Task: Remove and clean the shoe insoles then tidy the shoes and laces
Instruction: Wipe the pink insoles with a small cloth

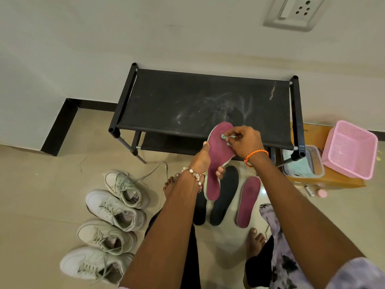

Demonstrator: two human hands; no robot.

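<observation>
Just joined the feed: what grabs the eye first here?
Centre frame, the left hand holds up a magenta insole while the right hand rubs a small green wipe on it. Behind stands a dusty black shoe rack; four white sneakers line the floor at left.

Home entryway or hallway corner, by the look of it. A low black shoe rack point(204, 101) is standing against a plain painted wall with dark skirting point(62, 122) and a wall socket point(295, 12). Four white sneakers point(112, 222) are lying in a row on beige tiled floor point(41, 195); bare feet point(255, 238) are showing.
</observation>
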